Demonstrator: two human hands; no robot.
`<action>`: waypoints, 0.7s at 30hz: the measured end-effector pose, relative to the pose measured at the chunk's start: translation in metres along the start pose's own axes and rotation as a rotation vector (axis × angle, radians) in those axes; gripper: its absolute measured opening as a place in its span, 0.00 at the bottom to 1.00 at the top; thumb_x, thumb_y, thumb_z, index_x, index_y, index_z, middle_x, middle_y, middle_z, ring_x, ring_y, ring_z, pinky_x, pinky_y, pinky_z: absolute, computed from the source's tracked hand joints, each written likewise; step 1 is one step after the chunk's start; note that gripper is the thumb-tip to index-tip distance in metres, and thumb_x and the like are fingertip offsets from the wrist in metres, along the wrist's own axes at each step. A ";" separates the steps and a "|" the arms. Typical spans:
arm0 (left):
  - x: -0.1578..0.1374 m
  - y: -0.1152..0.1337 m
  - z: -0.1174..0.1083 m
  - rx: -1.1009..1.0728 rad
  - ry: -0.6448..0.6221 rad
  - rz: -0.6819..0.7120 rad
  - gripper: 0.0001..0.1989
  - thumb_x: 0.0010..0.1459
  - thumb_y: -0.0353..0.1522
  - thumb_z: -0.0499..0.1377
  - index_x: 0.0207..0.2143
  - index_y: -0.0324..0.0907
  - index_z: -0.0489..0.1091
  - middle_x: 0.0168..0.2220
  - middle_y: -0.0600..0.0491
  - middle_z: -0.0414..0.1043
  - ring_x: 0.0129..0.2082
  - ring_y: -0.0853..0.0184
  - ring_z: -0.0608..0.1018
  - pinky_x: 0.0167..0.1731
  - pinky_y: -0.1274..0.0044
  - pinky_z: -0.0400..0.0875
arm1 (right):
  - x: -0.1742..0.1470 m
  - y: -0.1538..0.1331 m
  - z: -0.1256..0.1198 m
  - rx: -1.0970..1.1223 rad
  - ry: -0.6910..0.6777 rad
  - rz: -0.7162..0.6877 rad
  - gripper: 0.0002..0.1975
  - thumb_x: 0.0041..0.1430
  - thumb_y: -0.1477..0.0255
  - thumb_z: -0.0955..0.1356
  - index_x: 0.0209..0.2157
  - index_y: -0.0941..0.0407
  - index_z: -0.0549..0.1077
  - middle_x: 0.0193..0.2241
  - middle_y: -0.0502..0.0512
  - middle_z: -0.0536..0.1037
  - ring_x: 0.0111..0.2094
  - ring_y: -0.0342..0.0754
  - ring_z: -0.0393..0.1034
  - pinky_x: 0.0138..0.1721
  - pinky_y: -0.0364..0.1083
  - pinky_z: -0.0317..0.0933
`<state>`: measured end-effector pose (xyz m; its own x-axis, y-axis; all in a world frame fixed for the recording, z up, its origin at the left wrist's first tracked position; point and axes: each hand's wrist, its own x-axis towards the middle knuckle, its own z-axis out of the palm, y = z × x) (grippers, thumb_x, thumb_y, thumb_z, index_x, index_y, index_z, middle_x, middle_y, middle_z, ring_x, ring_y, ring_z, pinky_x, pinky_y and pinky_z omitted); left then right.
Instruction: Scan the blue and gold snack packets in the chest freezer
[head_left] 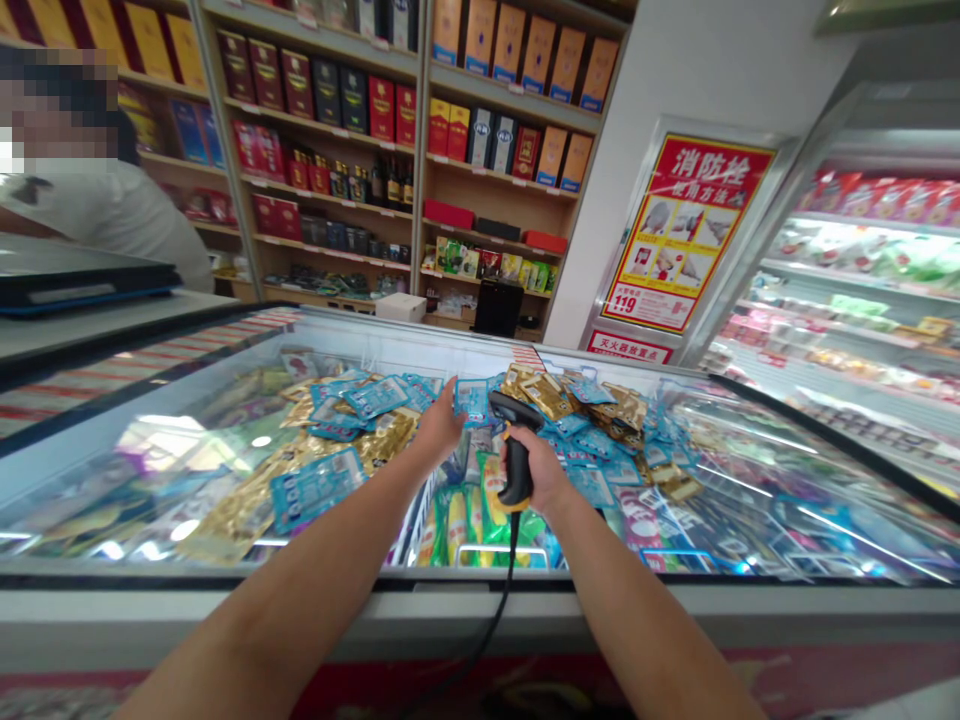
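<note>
I had packets (319, 487) left and right of the scanner (516, 470) | freezer (420, 605) below | shelves (421, 160) behind | poster (690, 235) right of shelves

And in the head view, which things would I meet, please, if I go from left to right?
Another person → left grip → blue packet at its fingertips → black-and-yellow scanner → red poster → lit shelves.

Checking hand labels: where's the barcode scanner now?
In the head view, the barcode scanner is just right of centre, in the right hand, beside the blue packet in the left hand.
</note>
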<state>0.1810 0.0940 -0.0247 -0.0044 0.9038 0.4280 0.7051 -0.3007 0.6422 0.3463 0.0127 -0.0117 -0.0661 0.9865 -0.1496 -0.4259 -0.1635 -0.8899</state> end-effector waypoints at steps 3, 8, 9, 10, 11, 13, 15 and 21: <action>-0.003 0.005 -0.008 0.094 0.040 0.010 0.40 0.55 0.26 0.54 0.68 0.42 0.41 0.54 0.40 0.66 0.48 0.55 0.74 0.46 0.68 0.67 | -0.002 -0.001 0.001 0.010 0.009 -0.005 0.10 0.48 0.65 0.69 0.26 0.58 0.71 0.16 0.49 0.72 0.14 0.41 0.63 0.15 0.40 0.58; -0.002 0.002 -0.023 0.326 0.098 -0.067 0.30 0.55 0.29 0.53 0.61 0.36 0.59 0.55 0.35 0.62 0.53 0.48 0.69 0.52 0.62 0.63 | -0.004 -0.003 0.004 0.062 0.041 -0.001 0.09 0.48 0.66 0.69 0.25 0.57 0.70 0.16 0.48 0.71 0.14 0.40 0.61 0.16 0.40 0.58; -0.002 0.000 -0.026 0.373 0.112 -0.087 0.27 0.56 0.32 0.54 0.59 0.36 0.63 0.55 0.34 0.63 0.55 0.46 0.67 0.53 0.60 0.61 | -0.004 -0.004 0.005 0.073 0.051 0.001 0.09 0.48 0.66 0.69 0.24 0.57 0.69 0.15 0.48 0.71 0.14 0.40 0.61 0.16 0.41 0.58; -0.001 -0.003 -0.027 0.415 0.127 -0.103 0.26 0.56 0.33 0.54 0.57 0.37 0.65 0.56 0.34 0.63 0.56 0.45 0.65 0.53 0.57 0.60 | -0.004 -0.004 0.005 0.082 0.068 -0.001 0.09 0.48 0.66 0.69 0.24 0.57 0.69 0.15 0.48 0.71 0.14 0.41 0.61 0.16 0.41 0.57; -0.001 -0.006 -0.029 0.450 0.140 -0.113 0.25 0.56 0.34 0.55 0.56 0.38 0.66 0.57 0.35 0.62 0.58 0.43 0.63 0.54 0.56 0.58 | -0.004 -0.004 0.005 0.092 0.093 -0.008 0.10 0.48 0.65 0.69 0.23 0.57 0.68 0.15 0.48 0.70 0.14 0.41 0.61 0.15 0.41 0.57; -0.002 -0.011 -0.030 0.495 0.168 -0.113 0.24 0.55 0.33 0.55 0.55 0.40 0.67 0.62 0.37 0.56 0.62 0.43 0.58 0.55 0.55 0.55 | -0.002 -0.005 0.003 0.128 0.162 -0.038 0.10 0.48 0.65 0.69 0.23 0.56 0.67 0.14 0.48 0.70 0.14 0.41 0.62 0.16 0.41 0.57; -0.003 -0.015 -0.031 0.515 0.197 -0.097 0.24 0.55 0.29 0.54 0.56 0.41 0.68 0.66 0.40 0.50 0.64 0.45 0.53 0.58 0.55 0.51 | 0.001 -0.006 0.001 0.183 0.218 -0.076 0.09 0.48 0.65 0.69 0.23 0.56 0.67 0.14 0.47 0.69 0.15 0.41 0.62 0.17 0.41 0.58; -0.005 -0.015 -0.026 0.564 0.156 0.078 0.21 0.61 0.33 0.50 0.55 0.44 0.69 0.64 0.43 0.57 0.65 0.50 0.54 0.61 0.55 0.41 | 0.006 -0.007 -0.004 0.217 0.236 -0.091 0.10 0.48 0.64 0.69 0.24 0.55 0.66 0.14 0.45 0.68 0.15 0.41 0.62 0.18 0.40 0.57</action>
<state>0.1513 0.0861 -0.0199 -0.0117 0.8170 0.5765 0.9755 -0.1174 0.1861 0.3524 0.0192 -0.0082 0.1811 0.9646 -0.1918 -0.6045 -0.0446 -0.7954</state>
